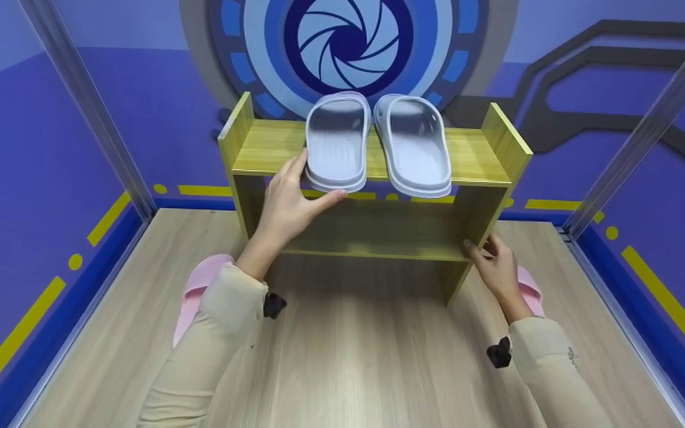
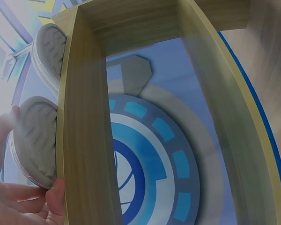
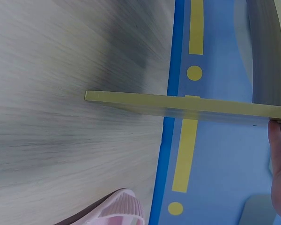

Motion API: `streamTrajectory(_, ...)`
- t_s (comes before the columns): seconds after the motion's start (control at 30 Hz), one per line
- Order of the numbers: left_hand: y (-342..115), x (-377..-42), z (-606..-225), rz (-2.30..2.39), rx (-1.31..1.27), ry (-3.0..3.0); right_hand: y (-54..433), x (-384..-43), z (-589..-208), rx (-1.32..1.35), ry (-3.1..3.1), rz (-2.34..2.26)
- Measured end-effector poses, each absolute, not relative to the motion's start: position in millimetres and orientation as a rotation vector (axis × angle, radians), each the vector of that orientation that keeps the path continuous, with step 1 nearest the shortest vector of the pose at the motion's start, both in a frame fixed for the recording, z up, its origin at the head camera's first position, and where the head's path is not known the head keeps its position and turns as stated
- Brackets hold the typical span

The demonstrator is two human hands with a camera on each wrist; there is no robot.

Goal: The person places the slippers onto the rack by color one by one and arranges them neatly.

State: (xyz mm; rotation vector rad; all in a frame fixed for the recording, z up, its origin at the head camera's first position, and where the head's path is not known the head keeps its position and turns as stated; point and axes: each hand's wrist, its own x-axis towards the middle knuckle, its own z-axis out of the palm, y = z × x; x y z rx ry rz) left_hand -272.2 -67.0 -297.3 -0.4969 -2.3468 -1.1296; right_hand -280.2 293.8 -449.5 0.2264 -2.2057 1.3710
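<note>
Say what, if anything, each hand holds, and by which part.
Left hand: left clog, by its heel end. Right hand: rack, by its right side panel.

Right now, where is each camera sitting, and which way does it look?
Head: worn on the head, looking forward and down at the shelf, grey clogs and pink slippers; both sleeves, the left hand and right hand show.
Left wrist: on that wrist, facing the shelf and clogs, seen sideways; part of the left hand shows.
Right wrist: on that wrist, facing floor, wall and the shelf's side panel; part of the right hand shows.
Head and left wrist share both clogs.
</note>
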Motion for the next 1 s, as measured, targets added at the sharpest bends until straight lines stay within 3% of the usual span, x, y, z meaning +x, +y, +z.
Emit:
streamTrajectory(0.73,-61.5,-269.5,-300.7,-1.069,-0.453,-2.305,303.3,-289.7,-463.2,0.198,-2.220,1.347)
streamTrajectory(1.0,-81.5,-267.3,-320.2,-1.129,-0.531,-2.146,303.2,-290.3,-463.5,0.211,-2.219,1.359)
